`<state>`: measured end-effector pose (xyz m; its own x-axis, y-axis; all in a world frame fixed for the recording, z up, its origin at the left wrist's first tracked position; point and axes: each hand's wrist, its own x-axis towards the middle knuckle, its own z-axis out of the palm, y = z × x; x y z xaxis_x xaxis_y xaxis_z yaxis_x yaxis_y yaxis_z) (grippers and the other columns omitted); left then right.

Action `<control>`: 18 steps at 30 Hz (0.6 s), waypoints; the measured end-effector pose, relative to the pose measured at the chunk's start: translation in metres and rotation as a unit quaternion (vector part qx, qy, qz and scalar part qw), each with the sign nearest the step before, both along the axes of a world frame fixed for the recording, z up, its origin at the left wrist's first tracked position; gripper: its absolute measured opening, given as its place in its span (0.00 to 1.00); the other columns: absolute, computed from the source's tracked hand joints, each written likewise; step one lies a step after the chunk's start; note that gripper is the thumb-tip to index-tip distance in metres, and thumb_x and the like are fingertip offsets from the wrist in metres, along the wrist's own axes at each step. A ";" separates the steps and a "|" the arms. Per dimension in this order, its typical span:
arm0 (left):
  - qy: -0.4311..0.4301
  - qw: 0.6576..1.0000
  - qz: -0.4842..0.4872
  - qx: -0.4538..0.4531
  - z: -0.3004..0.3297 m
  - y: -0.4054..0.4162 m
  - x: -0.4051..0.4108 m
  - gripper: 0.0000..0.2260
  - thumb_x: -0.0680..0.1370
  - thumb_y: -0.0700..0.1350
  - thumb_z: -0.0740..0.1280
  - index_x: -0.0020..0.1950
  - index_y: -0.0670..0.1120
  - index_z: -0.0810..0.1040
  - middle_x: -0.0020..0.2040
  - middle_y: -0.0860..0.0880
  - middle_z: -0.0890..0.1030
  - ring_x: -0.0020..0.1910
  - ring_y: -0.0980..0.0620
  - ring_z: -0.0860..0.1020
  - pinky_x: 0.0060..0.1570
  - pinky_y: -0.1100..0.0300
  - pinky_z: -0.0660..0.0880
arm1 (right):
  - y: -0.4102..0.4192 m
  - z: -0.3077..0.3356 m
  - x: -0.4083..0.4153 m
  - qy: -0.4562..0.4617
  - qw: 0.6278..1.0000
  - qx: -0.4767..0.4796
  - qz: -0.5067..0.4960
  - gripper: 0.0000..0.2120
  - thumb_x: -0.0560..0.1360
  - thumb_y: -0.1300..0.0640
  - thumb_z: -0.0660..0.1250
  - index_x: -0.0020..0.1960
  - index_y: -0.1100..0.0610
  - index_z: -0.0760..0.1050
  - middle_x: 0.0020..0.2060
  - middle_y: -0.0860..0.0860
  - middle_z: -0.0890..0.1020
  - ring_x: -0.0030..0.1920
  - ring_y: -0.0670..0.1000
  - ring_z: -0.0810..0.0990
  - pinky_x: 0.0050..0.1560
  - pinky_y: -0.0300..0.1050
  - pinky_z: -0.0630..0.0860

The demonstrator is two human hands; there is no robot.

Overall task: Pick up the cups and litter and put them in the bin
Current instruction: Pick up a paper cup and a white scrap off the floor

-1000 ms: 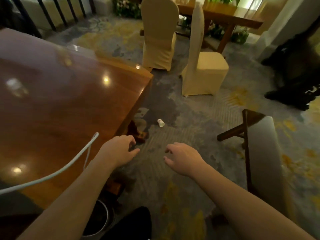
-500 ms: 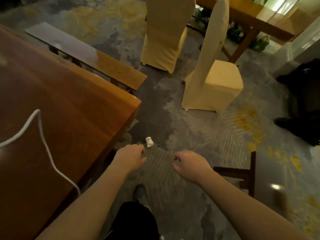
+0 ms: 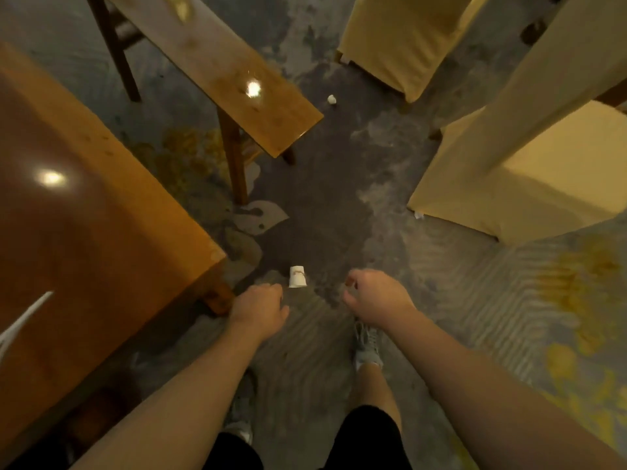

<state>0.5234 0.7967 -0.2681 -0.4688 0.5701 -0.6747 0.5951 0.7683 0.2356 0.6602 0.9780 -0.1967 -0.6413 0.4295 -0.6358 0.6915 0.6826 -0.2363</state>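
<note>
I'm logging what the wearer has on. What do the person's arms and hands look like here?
Both forearms are bare with no sleeves in view. The left hand and right hand wear no gloves; no watch, ring or wristband is visible.

Dim warm light, lamp glare on table [image 3: 84, 232], wide-angle edge distortion, softness.

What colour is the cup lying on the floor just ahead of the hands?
White, with a reddish-brown smear along its side; the cup shows best in the head view.
</note>
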 end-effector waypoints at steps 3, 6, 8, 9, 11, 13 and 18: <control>-0.010 0.999 0.048 -0.024 -0.068 0.033 -0.004 0.13 0.77 0.57 0.66 0.56 0.51 0.78 0.52 0.50 0.81 0.46 0.52 0.76 0.39 0.55 0.73 | 0.059 -0.070 -0.012 0.002 1.000 0.001 0.030 0.15 0.77 0.47 0.62 0.58 0.56 0.76 0.52 0.57 0.80 0.54 0.60 0.79 0.48 0.53 0.77; -0.025 0.992 0.114 -0.050 -0.141 0.064 -0.004 0.15 0.78 0.56 0.65 0.57 0.48 0.79 0.54 0.46 0.81 0.52 0.46 0.79 0.45 0.53 0.76 | 0.110 -0.142 -0.015 -0.006 0.999 -0.002 0.054 0.15 0.77 0.48 0.63 0.57 0.56 0.76 0.52 0.57 0.80 0.54 0.61 0.78 0.48 0.53 0.77; -0.037 0.985 0.154 -0.066 -0.185 0.081 -0.003 0.17 0.78 0.56 0.66 0.60 0.46 0.79 0.58 0.43 0.81 0.57 0.42 0.79 0.51 0.51 0.76 | 0.138 -0.186 -0.013 -0.015 0.998 -0.008 0.067 0.15 0.77 0.48 0.63 0.58 0.56 0.76 0.53 0.57 0.80 0.55 0.62 0.77 0.49 0.54 0.77; -0.040 0.982 0.172 -0.068 -0.213 0.092 -0.001 0.18 0.78 0.55 0.67 0.62 0.45 0.78 0.60 0.42 0.80 0.59 0.41 0.78 0.54 0.49 0.76 | 0.153 -0.214 -0.012 -0.022 0.997 -0.014 0.075 0.15 0.77 0.48 0.63 0.58 0.56 0.76 0.53 0.57 0.80 0.56 0.62 0.77 0.50 0.54 0.78; -0.042 0.977 0.196 -0.069 -0.256 0.108 0.001 0.23 0.77 0.54 0.69 0.67 0.42 0.75 0.63 0.39 0.79 0.62 0.38 0.76 0.58 0.46 0.74 | 0.176 -0.257 -0.008 -0.038 0.995 -0.018 0.090 0.16 0.78 0.48 0.63 0.60 0.57 0.75 0.55 0.57 0.80 0.57 0.61 0.77 0.50 0.54 0.77; -0.040 0.970 0.229 -0.077 -0.299 0.121 0.003 0.29 0.75 0.55 0.72 0.71 0.42 0.71 0.66 0.38 0.77 0.64 0.38 0.74 0.60 0.47 0.72 | 0.196 -0.299 -0.003 -0.051 0.994 -0.017 0.095 0.17 0.78 0.47 0.63 0.61 0.56 0.74 0.56 0.58 0.79 0.58 0.61 0.76 0.51 0.55 0.77; -0.065 0.931 0.349 -0.082 -0.399 0.137 0.013 0.37 0.69 0.57 0.78 0.70 0.40 0.71 0.66 0.37 0.76 0.63 0.36 0.76 0.61 0.47 0.72 | 0.232 -0.406 0.011 -0.110 0.990 -0.033 0.084 0.24 0.77 0.45 0.64 0.69 0.55 0.67 0.60 0.59 0.76 0.60 0.63 0.75 0.53 0.58 0.76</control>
<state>0.5359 0.9342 -0.6675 -0.5947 0.0422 -0.8029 -0.0874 0.9893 0.1168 0.6715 1.2105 -0.6030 -0.5426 0.2813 -0.7915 0.6088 0.7809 -0.1398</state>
